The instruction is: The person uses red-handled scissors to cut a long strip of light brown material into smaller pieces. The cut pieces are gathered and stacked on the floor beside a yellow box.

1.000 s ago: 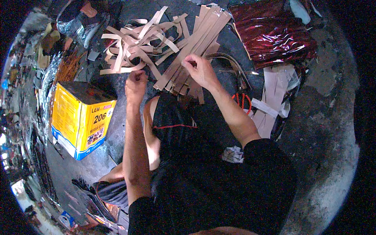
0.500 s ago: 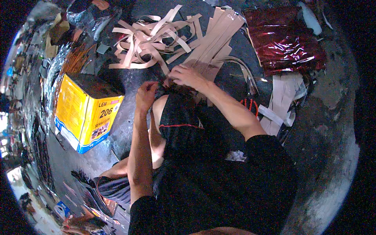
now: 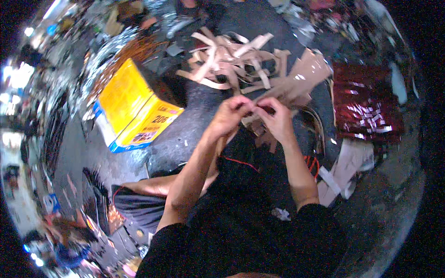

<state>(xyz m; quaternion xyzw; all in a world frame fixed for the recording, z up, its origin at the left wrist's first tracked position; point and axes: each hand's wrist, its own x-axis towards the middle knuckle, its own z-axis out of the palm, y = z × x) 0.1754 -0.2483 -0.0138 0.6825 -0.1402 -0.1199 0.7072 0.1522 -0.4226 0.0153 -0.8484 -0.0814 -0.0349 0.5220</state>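
Observation:
My left hand (image 3: 230, 115) and my right hand (image 3: 276, 121) meet fingertip to fingertip above my lap, both closed in a pinch. Whatever lies between the fingers is too small and blurred to name. Just beyond them, a fan of flat beige strips (image 3: 303, 76) spreads over the dark floor, some of it hidden behind my right hand. A tangled heap of loose, curled beige strips (image 3: 218, 60) lies farther off, slightly to the left. Short beige pieces (image 3: 265, 139) show below my hands.
Left of my hands stands a yellow and blue square tin (image 3: 134, 109), dark on top. On the right lie a dark red glossy sheet (image 3: 364, 102), pale strips (image 3: 345, 162) and an orange-red coil (image 3: 311, 167). Scraps and wiry bundles (image 3: 123, 60) clutter the far left.
My hands have come together; before, they were apart, with the right reaching over the strips. The whole view has shifted, so the surroundings appear farther right, and most things lower.

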